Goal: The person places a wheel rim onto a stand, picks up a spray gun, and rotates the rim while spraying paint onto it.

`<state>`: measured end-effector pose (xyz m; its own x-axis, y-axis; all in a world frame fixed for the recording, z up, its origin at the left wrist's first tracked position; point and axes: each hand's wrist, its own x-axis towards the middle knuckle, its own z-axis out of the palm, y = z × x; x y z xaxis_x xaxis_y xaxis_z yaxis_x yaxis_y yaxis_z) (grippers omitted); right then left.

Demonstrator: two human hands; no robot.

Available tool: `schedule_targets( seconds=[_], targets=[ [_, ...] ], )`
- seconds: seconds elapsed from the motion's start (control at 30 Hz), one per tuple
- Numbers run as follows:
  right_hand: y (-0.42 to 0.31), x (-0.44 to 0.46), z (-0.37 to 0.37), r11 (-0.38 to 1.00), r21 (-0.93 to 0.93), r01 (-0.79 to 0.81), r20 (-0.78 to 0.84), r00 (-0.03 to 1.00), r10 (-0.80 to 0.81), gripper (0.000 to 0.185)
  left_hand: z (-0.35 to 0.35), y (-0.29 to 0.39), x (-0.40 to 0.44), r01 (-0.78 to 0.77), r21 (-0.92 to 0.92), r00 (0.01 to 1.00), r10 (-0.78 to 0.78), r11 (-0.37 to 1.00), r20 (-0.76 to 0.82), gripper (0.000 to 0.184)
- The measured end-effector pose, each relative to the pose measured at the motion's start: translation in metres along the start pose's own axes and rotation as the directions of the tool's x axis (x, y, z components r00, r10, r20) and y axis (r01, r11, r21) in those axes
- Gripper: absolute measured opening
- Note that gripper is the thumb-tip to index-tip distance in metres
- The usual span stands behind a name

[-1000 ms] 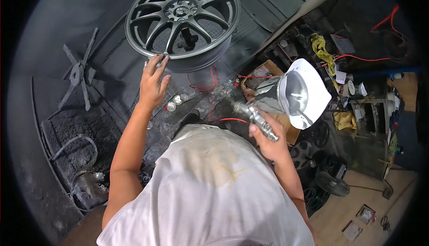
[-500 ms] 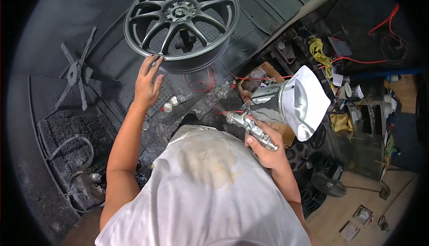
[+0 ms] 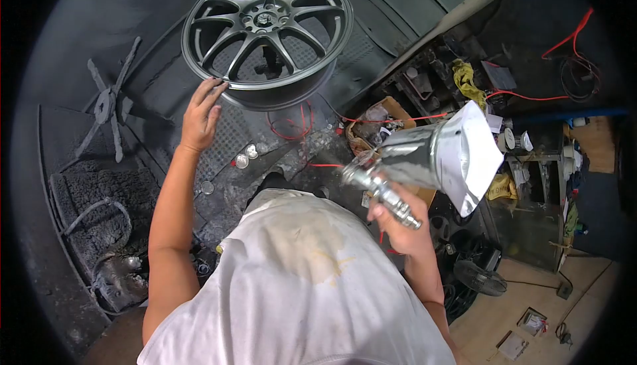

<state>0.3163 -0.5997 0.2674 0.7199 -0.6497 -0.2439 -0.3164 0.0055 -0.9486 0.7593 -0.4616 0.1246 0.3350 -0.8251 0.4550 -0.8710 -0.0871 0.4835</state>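
Note:
A dark grey multi-spoke wheel rim (image 3: 264,85) stands raised on a support at the top centre. My left hand (image 3: 201,117) is at its lower left edge, fingers apart, with the fingertips at the lip. Right of my body, my right hand (image 3: 402,215) is wrapped round a metal spray gun (image 3: 379,192), whose nozzle end points left. The gun carries a silver cup (image 3: 415,156) with a white paper funnel (image 3: 472,159) at its mouth, tilted to the right.
A cross-shaped stand (image 3: 106,105) is at the left, above a rough dark mat (image 3: 99,196). An open cardboard box (image 3: 398,114), red hose (image 3: 524,96), cluttered shelves (image 3: 534,156) and a black fan (image 3: 479,277) lie to the right. Small round lids (image 3: 242,160) lie on the floor.
The spray gun and cup have moved slightly right and down, with the funnel tilted lower. My left hand has shifted left along the rim's edge. The whole view has shifted slightly.

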Motion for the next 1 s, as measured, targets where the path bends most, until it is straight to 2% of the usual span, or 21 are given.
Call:
schedule_targets(
  seconds=[0.03,0.1,0.2,0.23,0.3,0.37,0.4,0.43,0.5,0.53,0.57,0.63,0.67,0.7,0.77,0.8,0.87,0.9,0.97,1.0],
  targets=[
    [0.004,-0.002,0.001,0.998,0.020,0.063,0.077,0.995,-0.065,0.046,-0.005,-0.006,0.002,0.000,-0.001,1.000,0.000,1.000,0.001,0.042],
    [0.003,-0.005,-0.001,0.996,-0.009,0.093,0.113,0.989,-0.092,0.045,-0.015,-0.019,0.006,-0.001,-0.036,0.999,0.002,0.999,0.034,0.039],
    [0.002,-0.004,-0.009,0.977,-0.134,0.168,-0.089,0.979,-0.181,0.045,-0.031,-0.040,0.016,0.046,-0.024,0.998,-0.045,0.999,0.050,0.033],
    [-0.012,-0.002,-0.018,0.992,-0.112,0.059,-0.119,0.990,-0.072,0.046,-0.035,-0.046,0.019,0.081,-0.004,0.994,-0.081,0.997,0.067,0.032],
    [0.001,0.005,-0.031,0.981,-0.169,0.092,-0.336,0.931,-0.145,0.046,-0.041,-0.040,0.030,0.060,0.075,0.998,-0.062,0.995,0.020,0.027],
    [0.018,0.022,-0.038,0.941,-0.259,0.220,-0.395,0.864,-0.311,0.051,-0.043,-0.032,0.034,0.019,0.168,1.000,-0.019,0.986,-0.002,0.023],
    [0.017,0.026,-0.034,0.959,-0.200,0.202,-0.420,0.866,-0.270,0.050,-0.040,-0.018,0.036,-0.029,0.170,0.999,0.026,0.985,0.021,0.020],
    [0.016,0.027,-0.031,0.958,-0.203,0.205,-0.413,0.868,-0.274,0.050,-0.032,-0.008,0.032,-0.051,0.151,0.999,0.049,0.987,0.022,0.021],
    [0.016,0.020,-0.020,0.990,-0.135,0.031,-0.260,0.963,-0.066,0.051,-0.015,0.015,0.029,-0.045,0.103,0.998,0.040,0.994,0.053,0.023],
    [0.011,0.015,-0.007,1.000,0.000,0.003,-0.194,0.981,-0.003,0.051,-0.006,0.027,0.028,-0.026,0.076,0.999,0.022,0.997,0.040,0.023],
    [0.017,0.009,0.003,0.995,0.093,0.029,-0.110,0.994,-0.019,0.050,0.001,0.038,0.028,-0.007,0.048,1.000,0.006,0.999,0.028,0.024],
    [0.015,0.005,0.016,0.993,0.115,0.001,0.029,1.000,-0.005,0.048,0.006,0.054,0.030,-0.004,0.051,0.999,0.002,0.999,0.032,0.026],
    [0.011,0.006,0.020,0.992,0.120,0.039,0.052,0.998,-0.046,0.047,0.009,0.058,0.030,-0.009,0.046,1.000,0.008,0.999,0.031,0.027],
    [0.015,0.007,0.018,0.993,0.114,0.039,0.055,0.997,-0.045,0.047,0.011,0.060,0.029,-0.014,0.038,1.000,0.013,0.999,0.027,0.028],
    [0.025,0.009,0.012,0.970,-0.214,0.113,-0.149,0.978,-0.147,0.046,0.007,0.057,0.027,-0.007,0.039,1.000,0.007,0.999,0.021,0.030],
    [0.016,0.011,0.010,0.985,-0.166,0.040,-0.229,0.970,-0.078,0.044,0.006,0.054,0.026,0.010,0.025,0.999,-0.011,1.000,0.034,0.030],
    [0.027,0.022,-0.002,0.976,-0.198,0.093,-0.294,0.944,-0.149,0.046,0.006,0.051,0.024,0.032,0.012,0.998,-0.033,0.999,0.046,0.031],
    [0.022,0.026,-0.001,0.990,-0.108,0.092,-0.329,0.936,-0.122,0.048,0.006,0.049,0.023,0.029,0.016,0.998,-0.030,0.999,0.047,0.032],
    [0.031,0.031,0.000,0.981,-0.168,0.100,-0.345,0.926,-0.153,0.050,0.007,0.048,0.021,0.026,0.022,0.998,-0.027,0.999,0.050,0.032],
    [0.030,0.031,0.006,0.997,-0.073,0.016,-0.290,0.956,-0.036,0.050,0.007,0.049,0.021,0.031,0.017,0.998,-0.031,0.999,0.045,0.033]
  ],
)
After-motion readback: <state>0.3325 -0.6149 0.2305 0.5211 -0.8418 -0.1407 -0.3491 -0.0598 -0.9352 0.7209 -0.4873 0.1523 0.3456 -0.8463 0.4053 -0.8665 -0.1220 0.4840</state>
